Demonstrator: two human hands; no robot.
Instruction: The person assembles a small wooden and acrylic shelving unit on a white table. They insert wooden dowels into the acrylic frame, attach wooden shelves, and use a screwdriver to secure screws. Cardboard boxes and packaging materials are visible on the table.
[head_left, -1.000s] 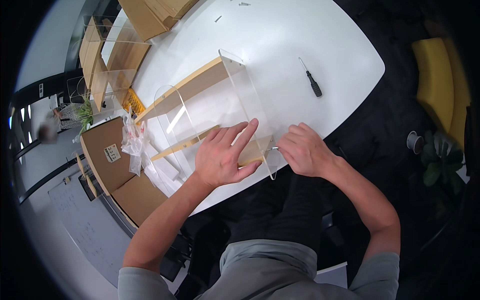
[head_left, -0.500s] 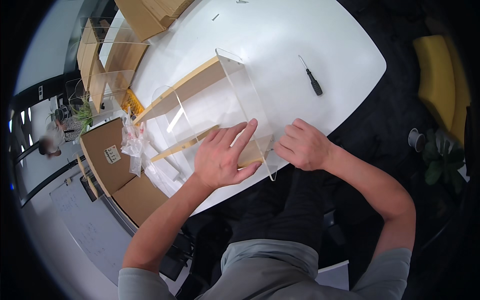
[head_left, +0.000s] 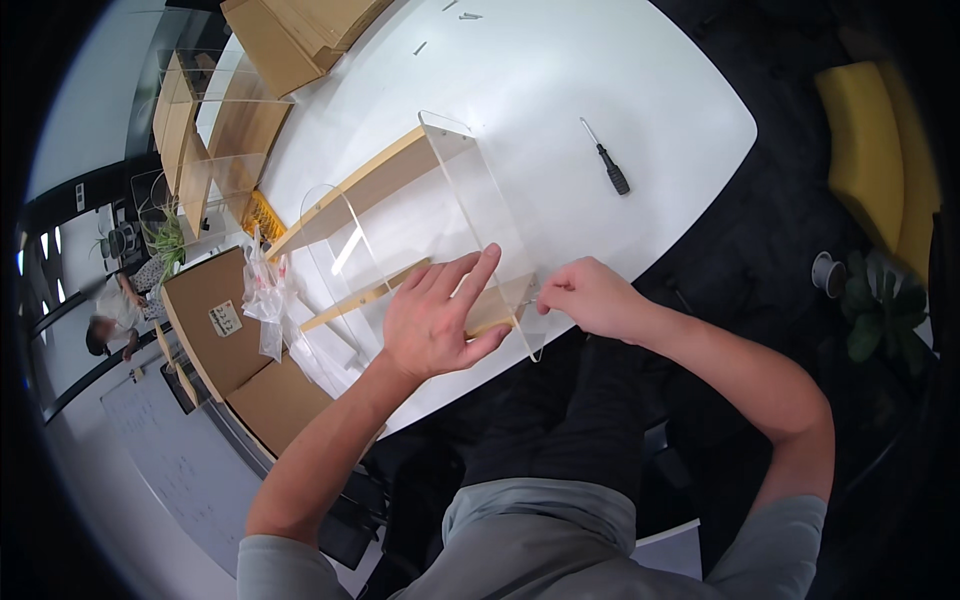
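A small shelf made of two wooden boards (head_left: 372,185) between clear acrylic side panels (head_left: 478,210) lies on the white table (head_left: 560,80). My left hand (head_left: 432,318) presses flat on the nearer wooden board, fingers spread. My right hand (head_left: 590,296) is pinched at the near corner of the right acrylic panel, holding a small metal part against it; the part itself is mostly hidden by my fingers.
A black-handled screwdriver (head_left: 607,168) lies on the table to the right of the shelf. Loose small screws (head_left: 462,14) sit at the far edge. Cardboard boxes (head_left: 232,330), a plastic bag (head_left: 268,298) and more shelf parts (head_left: 215,120) are at left. A yellow seat (head_left: 868,150) stands at right.
My right hand has shifted slightly at the panel's near corner. My left hand stays pressed on the board.
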